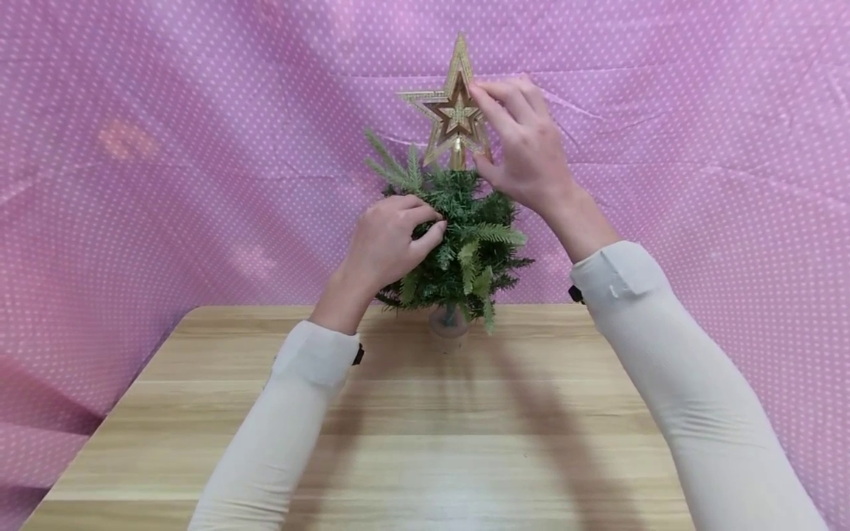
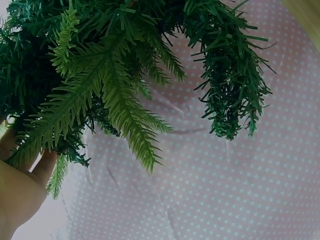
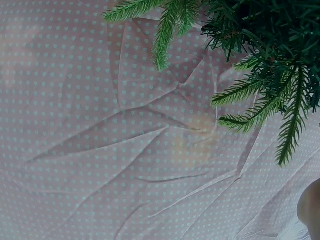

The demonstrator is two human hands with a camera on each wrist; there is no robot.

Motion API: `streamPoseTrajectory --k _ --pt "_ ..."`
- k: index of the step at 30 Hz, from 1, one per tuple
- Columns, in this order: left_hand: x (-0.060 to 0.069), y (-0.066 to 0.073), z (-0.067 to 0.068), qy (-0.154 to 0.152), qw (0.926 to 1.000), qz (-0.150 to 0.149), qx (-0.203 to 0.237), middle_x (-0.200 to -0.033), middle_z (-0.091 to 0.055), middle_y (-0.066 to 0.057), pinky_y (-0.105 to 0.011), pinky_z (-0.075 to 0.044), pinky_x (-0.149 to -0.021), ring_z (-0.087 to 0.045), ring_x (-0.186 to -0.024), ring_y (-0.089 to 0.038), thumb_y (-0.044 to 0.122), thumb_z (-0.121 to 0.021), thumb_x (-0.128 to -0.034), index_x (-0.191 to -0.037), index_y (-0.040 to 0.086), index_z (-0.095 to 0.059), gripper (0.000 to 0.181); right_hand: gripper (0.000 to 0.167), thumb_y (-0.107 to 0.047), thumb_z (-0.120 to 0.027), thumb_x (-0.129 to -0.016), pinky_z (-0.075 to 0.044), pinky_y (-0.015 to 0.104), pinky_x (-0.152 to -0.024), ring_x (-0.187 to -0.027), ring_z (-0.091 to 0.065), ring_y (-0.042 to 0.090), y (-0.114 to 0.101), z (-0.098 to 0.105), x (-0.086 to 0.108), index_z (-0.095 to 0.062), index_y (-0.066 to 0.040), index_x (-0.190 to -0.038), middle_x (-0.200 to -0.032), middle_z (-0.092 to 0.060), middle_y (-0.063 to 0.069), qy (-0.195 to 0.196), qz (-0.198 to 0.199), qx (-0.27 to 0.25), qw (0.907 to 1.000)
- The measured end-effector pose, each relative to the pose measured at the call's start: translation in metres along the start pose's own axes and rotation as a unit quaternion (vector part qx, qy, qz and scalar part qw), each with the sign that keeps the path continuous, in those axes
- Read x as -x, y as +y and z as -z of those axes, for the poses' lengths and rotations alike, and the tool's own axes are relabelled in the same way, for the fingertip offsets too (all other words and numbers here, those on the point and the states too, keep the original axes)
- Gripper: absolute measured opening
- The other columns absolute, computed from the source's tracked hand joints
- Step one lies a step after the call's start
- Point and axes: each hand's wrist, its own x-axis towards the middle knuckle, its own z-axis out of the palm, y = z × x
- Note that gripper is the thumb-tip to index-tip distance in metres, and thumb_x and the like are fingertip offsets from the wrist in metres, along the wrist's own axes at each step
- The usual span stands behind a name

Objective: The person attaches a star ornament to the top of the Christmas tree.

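A small artificial Christmas tree [image 1: 478, 254] of dark green needles and lighter sprigs stands at the table's back edge. On its top sits a gold star tree topper [image 1: 460, 114], upright, with a smaller star inside it. My right hand [image 1: 534, 151] holds the star by its right side, fingers at the upper edge and thumb near its lower point. Lower down, my left hand [image 1: 395, 236] pinches the tree's left upper foliage between thumb and fingers. In the left wrist view, the fingertips go behind green needles [image 2: 120, 110]. Only a sliver of the right hand [image 3: 310, 210] shows in the right wrist view.
The tree's round clear base [image 1: 448, 322] rests on a light wooden table [image 1: 425, 442]. Pink cloth with white dots [image 1: 199, 147] hangs behind and at both sides, close to the tree. Both forearms wear pale sleeves [image 1: 279, 435].
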Motion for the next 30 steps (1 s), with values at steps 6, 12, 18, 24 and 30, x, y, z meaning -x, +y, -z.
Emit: streamPoseTrajectory --k 6,12,18,24,30 --pt "0.0016 -0.0010 0.0005 -0.005 1.0000 0.008 -0.004 -0.113 -0.073 -0.007 -0.044 -0.049 -0.101 -0.066 -0.108 -0.028 0.033 -0.058 -0.1019 -0.110 0.011 -0.078 0.030 0.075 -0.005 -0.082 -0.078 -0.013 0.038 -0.125 -0.135 -0.043 0.036 -0.0003 -0.0012 -0.0007 -0.049 0.004 -0.146 -0.143 -0.053 0.019 -0.003 0.009 0.011 0.9999" --pt "-0.0013 0.0003 0.0017 -0.015 0.9998 0.008 -0.010 -0.115 -0.072 -0.007 -0.044 -0.048 -0.104 -0.065 -0.111 -0.028 0.033 -0.058 -0.1022 -0.112 0.012 -0.078 0.031 0.075 -0.007 -0.082 -0.078 -0.016 0.041 -0.124 -0.135 -0.043 0.034 -0.0011 0.0017 -0.0015 -0.051 0.002 -0.145 -0.143 -0.053 0.017 -0.009 0.001 0.033 0.9994" --pt "-0.0036 -0.0003 0.0023 -0.017 0.9998 0.009 -0.006 -0.117 -0.072 -0.007 -0.044 -0.047 -0.104 -0.064 -0.111 -0.028 0.033 -0.058 -0.1023 -0.115 0.012 -0.078 0.031 0.075 -0.013 -0.083 -0.080 -0.018 0.041 -0.124 -0.136 -0.043 0.033 -0.0017 0.0041 -0.0017 -0.050 0.002 -0.146 -0.145 -0.052 0.016 -0.013 -0.005 0.047 0.9988" --pt "-0.0039 -0.0007 0.0010 0.012 0.9998 -0.014 -0.008 -0.118 -0.071 -0.008 -0.044 -0.049 -0.103 -0.064 -0.113 -0.028 0.033 -0.060 -0.1014 -0.112 0.011 -0.079 0.030 0.075 -0.020 -0.083 -0.082 -0.021 0.041 -0.123 -0.135 -0.043 0.034 -0.0002 0.0041 0.0011 -0.050 0.004 -0.145 -0.145 -0.052 0.018 -0.005 0.004 0.053 0.9986" --pt "-0.0045 -0.0008 0.0001 0.061 0.9973 -0.039 -0.009 -0.119 -0.071 -0.011 -0.045 -0.049 -0.102 -0.063 -0.115 -0.029 0.032 -0.062 -0.0997 -0.108 0.010 -0.080 0.029 0.072 -0.030 -0.080 -0.086 -0.018 0.043 -0.124 -0.137 -0.042 0.034 -0.0001 0.0030 0.0039 -0.051 0.004 -0.143 -0.145 -0.052 0.019 0.009 -0.002 0.051 0.9987"
